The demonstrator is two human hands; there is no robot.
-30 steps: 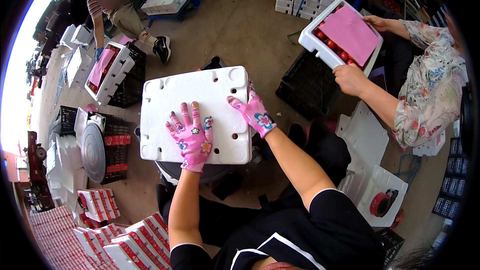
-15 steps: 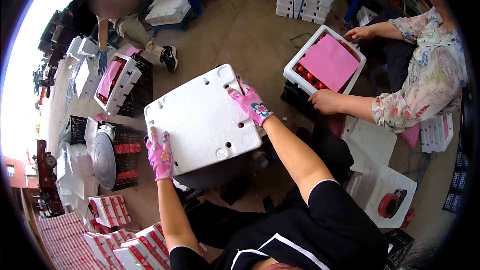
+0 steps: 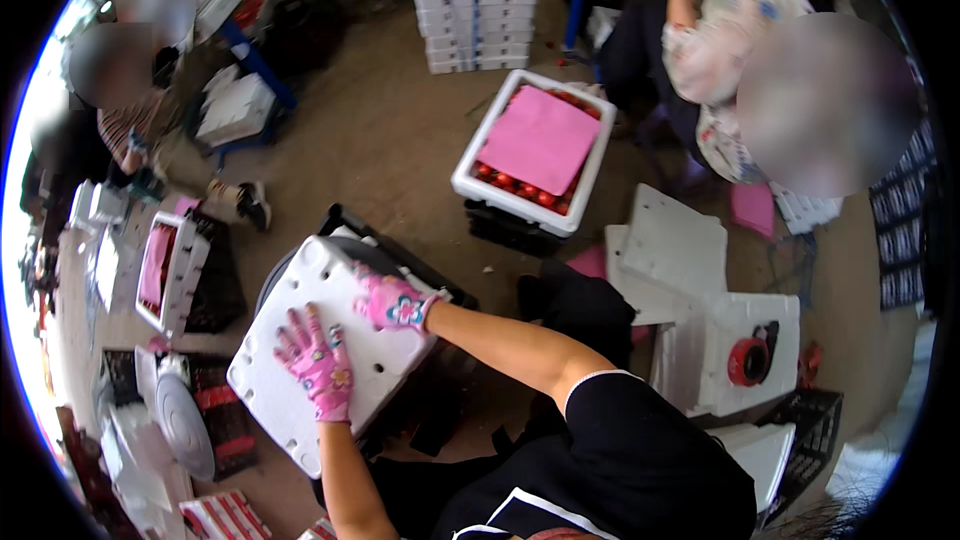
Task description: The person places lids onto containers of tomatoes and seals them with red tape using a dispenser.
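Observation:
A white foam box with its lid (image 3: 265,380) on lies askew before me, left of the middle. My left hand (image 3: 318,368), in a pink flowered glove, rests palm down on the lid with fingers spread. Near the lid's far right edge, my right hand (image 3: 395,302) lies across the top in a matching glove; its fingers are stretched out and slightly blurred. Both hands are open and grip nothing. Under the box show a round grey rim (image 3: 272,285) and a black crate (image 3: 405,258). What the box contains is hidden.
Ahead right, an open foam box (image 3: 468,175) of red tomatoes (image 3: 545,198) bears a pink sheet (image 3: 540,140). A co-worker (image 3: 725,50) sits beyond it. A tape roll (image 3: 748,362) lies on foam at right. Foam boxes are stacked (image 3: 475,10) at the back.
The box before me has turned, and my hands have shifted from its edges onto the lid. The co-worker's hands have left the tomato box. My view has swung right.

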